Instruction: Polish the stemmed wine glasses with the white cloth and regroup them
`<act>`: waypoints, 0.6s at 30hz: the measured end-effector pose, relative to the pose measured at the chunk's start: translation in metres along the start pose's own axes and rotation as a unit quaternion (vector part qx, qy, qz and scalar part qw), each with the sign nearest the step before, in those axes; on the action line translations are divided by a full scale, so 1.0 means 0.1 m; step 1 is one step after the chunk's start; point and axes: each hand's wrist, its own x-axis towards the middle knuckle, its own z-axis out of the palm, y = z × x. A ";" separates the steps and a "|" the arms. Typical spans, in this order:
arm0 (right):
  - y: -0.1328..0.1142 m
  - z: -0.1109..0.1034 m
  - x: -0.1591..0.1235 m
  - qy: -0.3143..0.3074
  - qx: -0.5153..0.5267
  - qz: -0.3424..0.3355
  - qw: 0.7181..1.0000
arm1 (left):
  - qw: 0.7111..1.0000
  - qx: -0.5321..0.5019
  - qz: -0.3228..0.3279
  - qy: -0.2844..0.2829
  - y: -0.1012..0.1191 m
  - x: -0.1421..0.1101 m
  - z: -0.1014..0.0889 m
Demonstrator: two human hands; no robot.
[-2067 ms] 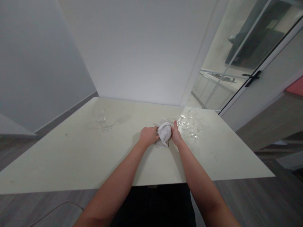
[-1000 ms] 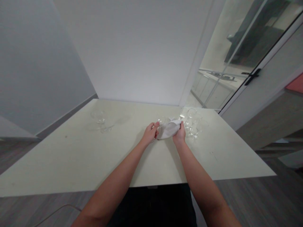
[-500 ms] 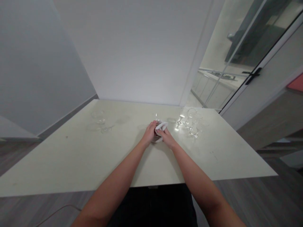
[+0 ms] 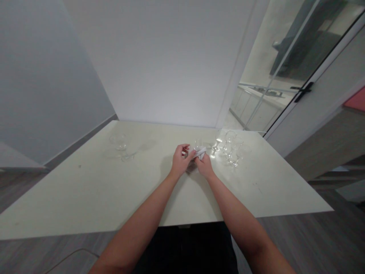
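Over the middle of the table a clear stemmed glass [image 4: 192, 168] is between my two hands, one wide end low and the other part rising behind a white cloth [image 4: 200, 151]. My left hand [image 4: 180, 159] has its thumb pressed on the cloth and its fingers curled on the glass's left side. My right hand [image 4: 205, 166] is closed around the glass's middle from the right, where the cloth bunches against its fingers. The fingers and cloth hide the stem.
Several clear stemmed glasses [image 4: 232, 154] stand close together to the right on the white table [image 4: 85, 194]. Another clear glass [image 4: 121, 147] is at the far left. A white wall [image 4: 171, 68] rises behind the table, and a glass-paned door [image 4: 273, 87] is on the right.
The glass and cloth have shifted slightly right. My left hand has loosened from around the glass, and its thumb now lies over the cloth.
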 end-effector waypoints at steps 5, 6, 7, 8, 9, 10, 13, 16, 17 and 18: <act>-0.02 0.03 -0.03 -0.079 0.017 0.007 0.997 | 0.985 -0.143 -0.092 0.001 -0.08 0.08 -0.03; -0.03 0.04 -0.04 -0.096 0.048 0.030 0.994 | 0.976 -0.183 -0.115 -0.006 -0.08 0.09 -0.03; -0.04 0.03 -0.05 -0.115 0.082 0.062 0.988 | 0.965 -0.219 -0.142 -0.017 -0.08 0.09 -0.04; -0.05 0.03 -0.06 -0.134 0.119 0.101 0.979 | 0.953 -0.250 -0.167 -0.032 -0.07 0.09 -0.05; -0.06 0.02 -0.07 -0.154 0.156 0.142 0.965 | 0.942 -0.275 -0.187 -0.050 -0.07 0.09 -0.05; -0.06 0.01 -0.08 -0.171 0.192 0.177 0.950 | 0.931 -0.297 -0.201 -0.071 -0.06 0.09 -0.05; -0.06 -0.01 -0.10 -0.183 0.250 0.213 0.927 | 0.913 -0.335 -0.206 -0.106 -0.02 0.07 -0.05; -0.06 0.03 -0.09 -0.163 0.194 0.159 0.954 | 0.930 -0.300 -0.200 -0.072 0.00 0.06 -0.03; -0.06 0.05 -0.09 -0.160 0.162 0.135 0.964 | 0.938 -0.279 -0.200 -0.052 0.01 0.06 -0.02; -0.06 0.06 -0.08 -0.161 0.137 0.114 0.971 | 0.943 -0.262 -0.202 -0.036 0.01 0.06 -0.01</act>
